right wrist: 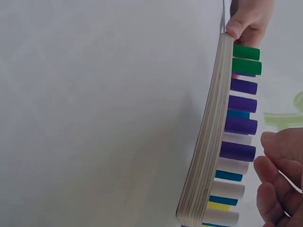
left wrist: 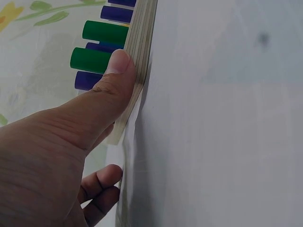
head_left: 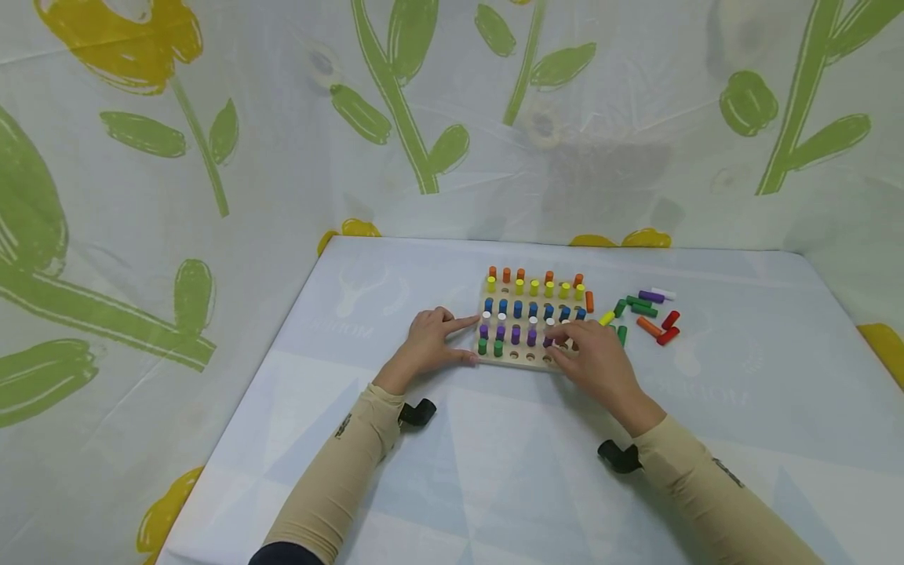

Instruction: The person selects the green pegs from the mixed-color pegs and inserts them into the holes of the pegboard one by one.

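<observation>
A wooden pegboard (head_left: 523, 359) holds rows of orange, yellow, blue, white, purple and green pegs, with bare holes in the front row. My left hand (head_left: 426, 345) touches its left side with thumb and extended index finger. In the left wrist view the left thumb (left wrist: 116, 78) lies on the board's edge beside a green peg (left wrist: 90, 60). Over the board's front right part is my right hand (head_left: 599, 362), its fingertips close to a purple peg (right wrist: 238, 151). The right wrist view has a small gap between thumb and peg; nothing shows in those fingers.
Right of the board lie loose pegs: a purple one (head_left: 651, 297), a white one (head_left: 664, 293), an orange one (head_left: 648, 326), red ones (head_left: 668, 336) and several green ones (head_left: 644, 311). A pale patterned cloth (head_left: 508, 471) covers the table.
</observation>
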The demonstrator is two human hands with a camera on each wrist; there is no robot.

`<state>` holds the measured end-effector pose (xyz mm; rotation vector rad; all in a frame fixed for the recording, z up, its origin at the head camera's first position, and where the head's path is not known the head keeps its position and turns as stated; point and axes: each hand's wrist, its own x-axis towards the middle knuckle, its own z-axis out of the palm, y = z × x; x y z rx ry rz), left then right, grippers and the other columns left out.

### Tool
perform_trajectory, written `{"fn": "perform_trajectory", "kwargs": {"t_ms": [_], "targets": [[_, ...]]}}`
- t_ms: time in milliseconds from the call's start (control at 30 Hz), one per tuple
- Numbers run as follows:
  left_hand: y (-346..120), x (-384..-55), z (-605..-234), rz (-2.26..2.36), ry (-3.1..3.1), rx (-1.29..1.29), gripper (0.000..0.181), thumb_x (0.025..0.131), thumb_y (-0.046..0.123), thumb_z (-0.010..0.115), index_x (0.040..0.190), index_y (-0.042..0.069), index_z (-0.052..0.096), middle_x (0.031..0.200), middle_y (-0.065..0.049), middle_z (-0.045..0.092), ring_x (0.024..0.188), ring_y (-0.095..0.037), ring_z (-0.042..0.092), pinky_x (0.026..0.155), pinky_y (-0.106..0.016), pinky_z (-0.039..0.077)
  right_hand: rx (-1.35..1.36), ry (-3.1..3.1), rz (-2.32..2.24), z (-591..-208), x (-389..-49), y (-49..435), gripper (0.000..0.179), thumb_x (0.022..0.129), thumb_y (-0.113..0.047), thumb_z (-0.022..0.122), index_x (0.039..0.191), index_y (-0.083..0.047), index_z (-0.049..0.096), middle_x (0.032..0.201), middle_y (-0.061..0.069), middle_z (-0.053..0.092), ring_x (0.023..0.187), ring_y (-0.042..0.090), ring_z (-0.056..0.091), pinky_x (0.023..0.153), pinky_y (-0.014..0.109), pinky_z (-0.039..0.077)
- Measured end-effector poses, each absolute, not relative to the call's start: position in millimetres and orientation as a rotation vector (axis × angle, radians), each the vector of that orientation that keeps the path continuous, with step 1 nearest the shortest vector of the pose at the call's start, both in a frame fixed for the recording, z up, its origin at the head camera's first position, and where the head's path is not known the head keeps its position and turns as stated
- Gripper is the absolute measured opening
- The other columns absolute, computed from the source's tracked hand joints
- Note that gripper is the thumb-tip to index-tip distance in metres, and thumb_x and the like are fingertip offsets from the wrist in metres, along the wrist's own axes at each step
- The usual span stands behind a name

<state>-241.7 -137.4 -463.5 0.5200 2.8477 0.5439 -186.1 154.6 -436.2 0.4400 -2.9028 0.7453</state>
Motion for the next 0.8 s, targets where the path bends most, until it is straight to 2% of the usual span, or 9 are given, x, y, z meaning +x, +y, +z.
{"fn": "perform_trajectory", "kwargs": {"t_ms": [367,633,800], "targets": [[-137.8,-242.3,-465.3,0.539,2.857,0.529,0.083,0.079,0.061,0.079,0.152,0.039,0.046,0.110,-0.002,0.043,0.103,-0.022,0.036,0.094,-0.038,0.031,0.409,-2.899,0.751,-437.6,-188.2,161.7,0.024,0.092,-0.022,0.076,0.112,-0.008,0.075,0.099,0.007,0.071,0.093,0.027,0.058,0.085,0.047,0.046],[-137.3,-242.7,-465.2,0.529,2.856,0.525,0.083,0.080,0.060,0.079,0.152,0.039,0.045,0.111,-0.003,0.043,0.103,-0.022,0.036,0.095,-0.038,0.031,0.386,-2.900,0.747,-438.8,-186.5,168.6,0.026,0.092,-0.022,0.076,0.114,-0.007,0.075,0.101,0.009,0.071,0.093,0.029,0.059,0.090,0.052,0.045],[-137.0,-242.0,-464.3,0.534,2.853,0.525,0.083,0.079,0.060,0.080,0.152,0.039,0.046,0.110,-0.003,0.043,0.103,-0.022,0.037,0.094,-0.038,0.031,0.365,-2.888,0.737,-439.4,-184.7,172.4,0.030,0.091,-0.022,0.078,0.117,-0.008,0.074,0.102,0.008,0.071,0.091,0.028,0.057,0.085,0.048,0.044]]}}
